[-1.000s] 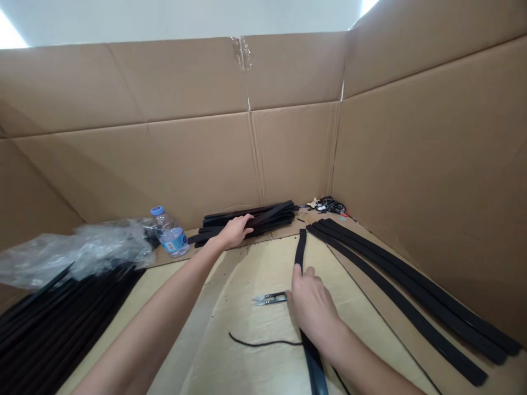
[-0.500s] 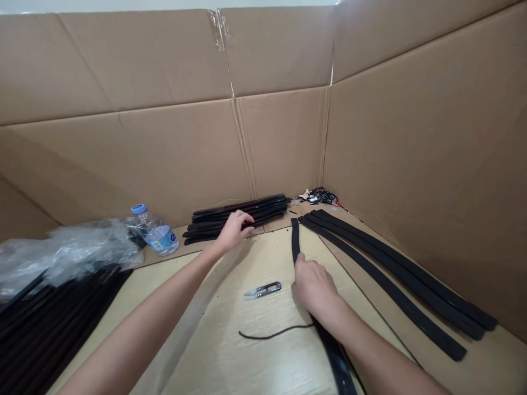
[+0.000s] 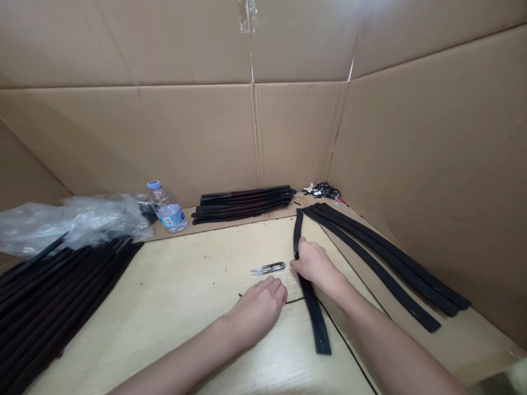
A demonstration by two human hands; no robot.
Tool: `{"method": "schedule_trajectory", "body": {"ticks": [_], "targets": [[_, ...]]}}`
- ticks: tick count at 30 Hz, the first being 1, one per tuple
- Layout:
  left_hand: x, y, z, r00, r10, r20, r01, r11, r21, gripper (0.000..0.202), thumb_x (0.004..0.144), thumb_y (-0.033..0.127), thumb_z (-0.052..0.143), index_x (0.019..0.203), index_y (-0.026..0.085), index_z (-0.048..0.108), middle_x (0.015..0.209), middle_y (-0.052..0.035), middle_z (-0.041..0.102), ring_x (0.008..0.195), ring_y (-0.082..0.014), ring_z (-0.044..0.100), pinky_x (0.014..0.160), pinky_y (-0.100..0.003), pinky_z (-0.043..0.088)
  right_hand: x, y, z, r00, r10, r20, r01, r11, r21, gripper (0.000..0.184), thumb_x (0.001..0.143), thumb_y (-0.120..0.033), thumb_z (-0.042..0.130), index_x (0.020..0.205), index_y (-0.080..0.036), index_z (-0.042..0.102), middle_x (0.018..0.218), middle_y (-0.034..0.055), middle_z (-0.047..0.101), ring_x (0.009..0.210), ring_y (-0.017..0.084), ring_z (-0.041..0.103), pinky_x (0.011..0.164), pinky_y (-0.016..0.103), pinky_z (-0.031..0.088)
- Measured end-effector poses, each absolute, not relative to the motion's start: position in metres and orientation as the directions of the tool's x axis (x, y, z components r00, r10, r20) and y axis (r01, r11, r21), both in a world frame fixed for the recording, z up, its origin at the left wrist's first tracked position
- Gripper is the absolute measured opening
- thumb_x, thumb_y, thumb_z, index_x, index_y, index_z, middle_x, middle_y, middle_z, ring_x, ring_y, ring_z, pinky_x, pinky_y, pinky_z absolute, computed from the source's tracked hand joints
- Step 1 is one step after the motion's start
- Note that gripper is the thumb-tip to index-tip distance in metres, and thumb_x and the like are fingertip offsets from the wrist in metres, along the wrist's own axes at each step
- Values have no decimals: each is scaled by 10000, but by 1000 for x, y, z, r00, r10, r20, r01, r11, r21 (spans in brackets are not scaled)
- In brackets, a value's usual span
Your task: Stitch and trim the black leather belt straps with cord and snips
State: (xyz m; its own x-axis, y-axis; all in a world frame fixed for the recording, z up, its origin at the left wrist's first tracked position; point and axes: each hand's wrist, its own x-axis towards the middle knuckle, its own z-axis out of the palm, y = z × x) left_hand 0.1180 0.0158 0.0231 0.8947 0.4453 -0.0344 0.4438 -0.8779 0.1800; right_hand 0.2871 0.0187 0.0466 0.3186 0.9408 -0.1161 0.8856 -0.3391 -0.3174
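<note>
My right hand (image 3: 315,264) grips the middle of a long black strap (image 3: 313,312) that lies on the pale wooden table (image 3: 173,296), running from near the back toward me. My left hand (image 3: 258,309) rests palm down on the table with fingers curled loosely, over a thin black cord (image 3: 294,301); whether it pinches the cord is hidden. Small thread snips (image 3: 268,268) lie just beyond my left hand, beside my right thumb.
A stack of black straps (image 3: 242,198) lies at the back wall of the cardboard enclosure (image 3: 411,137). Three long straps (image 3: 382,260) lie on the right. A water bottle (image 3: 166,207), clear plastic wrap (image 3: 78,219) and many black strips (image 3: 53,296) sit at left. Small hardware (image 3: 323,190) fills the back corner.
My left hand has left the back stack of straps and come down near me onto the thin cord. My right hand has stayed on the strap. The view tilted downward.
</note>
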Motion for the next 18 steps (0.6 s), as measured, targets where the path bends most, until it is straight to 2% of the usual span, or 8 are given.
{"method": "schedule_trajectory", "body": {"ticks": [3, 5, 8, 12, 15, 18], "targets": [[112, 13, 30, 891, 449, -69, 454, -888, 77, 250, 867, 10, 342, 902, 140, 553, 928, -103, 610, 832, -217, 582, 762, -337, 490, 284, 17, 51, 316, 942, -115, 881, -336, -333, 351, 754, -195, 619, 1079, -90, 541, 975, 185, 681, 936, 302, 656, 700, 293, 468], [101, 16, 36, 868, 491, -69, 496, -861, 114, 243, 878, 37, 326, 912, 153, 537, 952, -97, 597, 783, -200, 589, 719, -325, 488, 282, 16, 54, 323, 941, -103, 876, -339, -342, 368, 776, -228, 611, 1108, -99, 520, 982, 175, 679, 925, 292, 657, 704, 291, 467], [74, 23, 48, 828, 560, -17, 538, -786, 304, 227, 872, 55, 329, 919, 195, 502, 974, -50, 595, 738, -151, 583, 684, -279, 462, 284, 17, 54, 351, 933, -84, 868, -358, -344, 380, 799, -244, 592, 1136, -95, 500, 993, 187, 669, 926, 302, 652, 719, 308, 467], [36, 26, 68, 811, 580, 73, 426, -672, 606, 156, 933, 183, 341, 860, 202, 478, 731, 15, 576, 623, -118, 539, 613, -249, 437, 294, 24, 47, 382, 920, -93, 858, -390, -334, 359, 749, -193, 636, 1073, -65, 549, 989, 237, 653, 934, 361, 639, 724, 360, 471], [17, 18, 84, 700, 669, 247, 252, -556, 792, 154, 943, 207, 373, 840, 195, 487, 695, 24, 564, 589, -103, 524, 592, -247, 442, 297, 26, 46, 376, 923, -83, 856, -380, -351, 303, 735, -163, 652, 1005, -42, 586, 971, 262, 645, 937, 391, 628, 741, 404, 473], [9, 9, 98, 491, 743, 455, -45, -500, 865, 80, 910, 239, 515, 846, 194, 501, 712, 28, 588, 616, -98, 555, 606, -241, 467, 289, 13, 53, 298, 954, 23, 872, -263, -413, 317, 848, -213, 576, 1115, -45, 540, 1119, 263, 592, 1073, 356, 571, 870, 424, 437]]}}
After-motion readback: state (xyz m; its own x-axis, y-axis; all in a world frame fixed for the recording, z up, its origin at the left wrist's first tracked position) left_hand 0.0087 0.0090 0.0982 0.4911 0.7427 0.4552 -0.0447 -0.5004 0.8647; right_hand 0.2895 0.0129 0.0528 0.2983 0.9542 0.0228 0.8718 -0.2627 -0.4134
